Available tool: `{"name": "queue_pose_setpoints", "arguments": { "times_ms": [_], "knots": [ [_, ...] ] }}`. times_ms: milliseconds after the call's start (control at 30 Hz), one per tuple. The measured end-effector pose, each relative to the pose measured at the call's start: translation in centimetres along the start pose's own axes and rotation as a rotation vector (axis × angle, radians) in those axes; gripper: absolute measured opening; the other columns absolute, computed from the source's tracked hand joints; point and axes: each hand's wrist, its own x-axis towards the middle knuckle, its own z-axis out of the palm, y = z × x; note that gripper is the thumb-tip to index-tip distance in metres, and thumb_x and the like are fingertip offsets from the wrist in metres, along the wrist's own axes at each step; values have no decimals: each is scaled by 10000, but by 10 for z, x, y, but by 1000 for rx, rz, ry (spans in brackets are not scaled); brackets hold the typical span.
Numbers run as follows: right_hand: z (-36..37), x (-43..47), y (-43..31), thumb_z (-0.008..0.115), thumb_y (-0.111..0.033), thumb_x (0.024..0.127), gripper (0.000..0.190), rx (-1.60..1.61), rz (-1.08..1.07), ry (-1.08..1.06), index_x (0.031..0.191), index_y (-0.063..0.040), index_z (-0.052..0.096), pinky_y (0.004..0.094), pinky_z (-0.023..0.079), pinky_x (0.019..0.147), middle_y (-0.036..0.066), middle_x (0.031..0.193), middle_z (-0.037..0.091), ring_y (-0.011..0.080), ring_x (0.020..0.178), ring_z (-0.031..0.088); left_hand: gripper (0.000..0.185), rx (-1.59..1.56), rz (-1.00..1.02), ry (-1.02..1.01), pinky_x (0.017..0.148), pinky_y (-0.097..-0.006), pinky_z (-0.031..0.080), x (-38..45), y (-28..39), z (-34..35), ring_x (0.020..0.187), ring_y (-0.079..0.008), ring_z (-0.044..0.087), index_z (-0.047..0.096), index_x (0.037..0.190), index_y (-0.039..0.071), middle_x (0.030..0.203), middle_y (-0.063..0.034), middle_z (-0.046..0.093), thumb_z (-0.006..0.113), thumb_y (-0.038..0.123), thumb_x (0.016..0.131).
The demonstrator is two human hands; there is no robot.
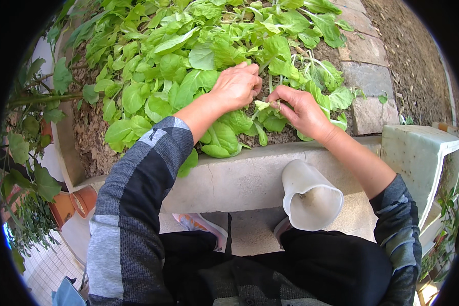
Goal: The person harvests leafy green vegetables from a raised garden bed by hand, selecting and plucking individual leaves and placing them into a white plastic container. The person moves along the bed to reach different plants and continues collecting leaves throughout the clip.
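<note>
Leafy green vegetable plants (175,65) grow densely in a raised soil bed in front of me. My left hand (239,86) reaches in among the leaves, its fingers bent downward; whether they grip a stem is hidden. Just to the right, my right hand (300,109) pinches a small pale yellow-green leaf (262,105) between thumb and fingers. Below that hand, a whitish plastic container (300,174) with a bent rim is by the outer face of the bed's concrete wall (244,179). Its opening faces me, and some dirt marks the inside.
Flat paving bricks (367,78) edge the bed on the right, with bare soil (409,57) beyond. A pale speckled block (417,149) stands at the right corner. Terracotta pots (84,201) and a leafy branch (47,99) are at left. My shoe (204,225) is below the wall.
</note>
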Motion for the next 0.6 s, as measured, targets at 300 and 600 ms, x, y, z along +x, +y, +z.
{"name": "queue_pose_setpoints", "arguments": {
  "times_ms": [300,600],
  "knots": [
    [-27,-5,-42,706,9,925,180,-53,-245,335,1097,-30,669,369,561,850,89,1043,718,260,950,705,248,11,36,-61,976,-444,542,-8,2,-8,1131,-303,632,762,1065,148,1107,-53,641,771,93,823],
    [-136,-61,9,618,-88,1069,591,1022,324,1341,1479,171,279,361,603,1037,327,1431,525,367,1265,663,550,-31,102,-181,1042,-434,527,-30,10,-49,1239,-287,599,676,1249,178,1265,-22,628,879,108,743]
  ]
}}
